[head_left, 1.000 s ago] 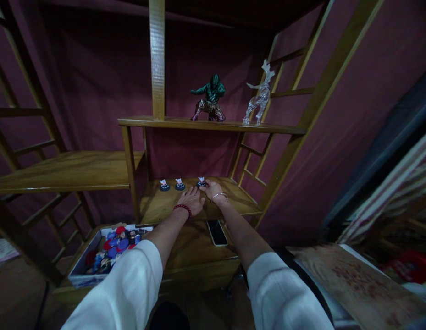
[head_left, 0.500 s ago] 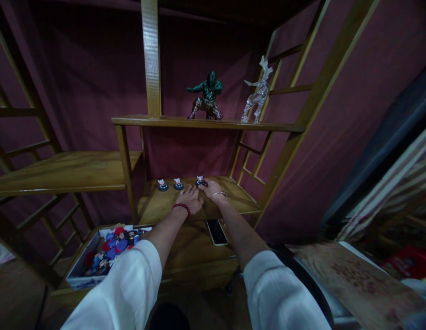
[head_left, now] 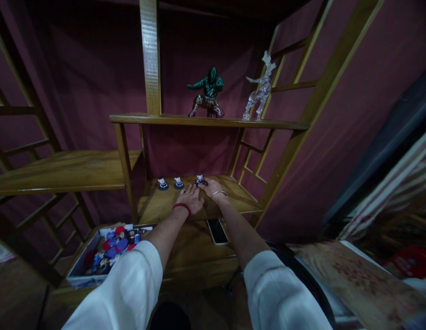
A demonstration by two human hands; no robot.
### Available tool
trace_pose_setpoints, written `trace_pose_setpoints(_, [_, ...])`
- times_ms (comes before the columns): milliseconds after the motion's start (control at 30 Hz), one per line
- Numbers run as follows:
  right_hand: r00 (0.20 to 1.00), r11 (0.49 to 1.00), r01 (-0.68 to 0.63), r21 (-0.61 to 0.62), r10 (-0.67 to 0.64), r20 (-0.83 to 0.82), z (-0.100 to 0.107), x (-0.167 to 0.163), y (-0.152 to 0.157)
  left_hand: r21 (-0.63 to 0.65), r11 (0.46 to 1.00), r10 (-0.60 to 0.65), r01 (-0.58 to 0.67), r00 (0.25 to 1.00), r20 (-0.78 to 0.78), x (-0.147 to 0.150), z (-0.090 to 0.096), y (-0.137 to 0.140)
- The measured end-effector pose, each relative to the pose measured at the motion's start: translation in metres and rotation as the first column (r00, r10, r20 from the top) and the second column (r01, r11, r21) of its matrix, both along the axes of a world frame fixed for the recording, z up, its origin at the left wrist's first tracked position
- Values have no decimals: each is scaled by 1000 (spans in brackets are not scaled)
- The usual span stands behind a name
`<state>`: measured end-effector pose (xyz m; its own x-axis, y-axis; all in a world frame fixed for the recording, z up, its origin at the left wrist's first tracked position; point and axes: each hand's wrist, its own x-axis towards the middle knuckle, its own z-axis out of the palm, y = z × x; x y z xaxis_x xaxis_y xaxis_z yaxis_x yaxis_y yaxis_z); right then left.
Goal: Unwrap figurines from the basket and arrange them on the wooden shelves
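Three small white-headed figurines on dark round bases stand in a row on the lower wooden shelf [head_left: 154,206]. My right hand [head_left: 210,187], with a silver bangle at the wrist, has its fingers closed on the base of the rightmost figurine [head_left: 199,178]. My left hand [head_left: 191,200], wearing a red bead bracelet, lies flat on the shelf with fingers stretched out, just in front of the gap between the middle figurine [head_left: 178,182] and the rightmost one. Farther left is the third figurine [head_left: 162,184], apart from both hands.
A box [head_left: 82,278] of red and blue figurines sits at lower left. A phone [head_left: 217,231] lies below my right forearm. On the shelf above stand a green crouching figure [head_left: 208,91] and a clear deer statue [head_left: 260,91]. Wooden posts frame the shelf.
Both hands and the figurines hold nearly the same places. The view has shifted very slightly.
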<state>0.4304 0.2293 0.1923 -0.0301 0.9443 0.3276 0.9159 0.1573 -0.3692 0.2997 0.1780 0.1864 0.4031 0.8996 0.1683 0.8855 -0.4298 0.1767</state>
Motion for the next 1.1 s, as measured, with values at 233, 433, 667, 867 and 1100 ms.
trace_pose_setpoints(233, [1000, 1000, -3, -9, 3, -9, 0, 0, 0, 16, 1000, 3, -3, 1000, -1, 0, -1, 0])
trace_pose_setpoints(433, [1000, 1000, 7, -10, -7, 2, -1, 0, 0, 19, 1000, 0, 0, 1000, -5, 0, -1, -1])
trace_pose_setpoints(667, [1000, 1000, 7, -15, -7, 15, 1, -1, -1, 25, 1000, 2, -2, 1000, -7, 0, -2, 0])
trace_pose_setpoints(867, [1000, 1000, -4, 5, 4, 23, -1, -1, 0, 14, 1000, 3, -3, 1000, -13, 1, -2, 0])
trace_pose_setpoints(1100, [999, 1000, 13, 1, -13, 30, -3, 0, 2, 21, 1000, 1, 0, 1000, -12, 0, -1, 0])
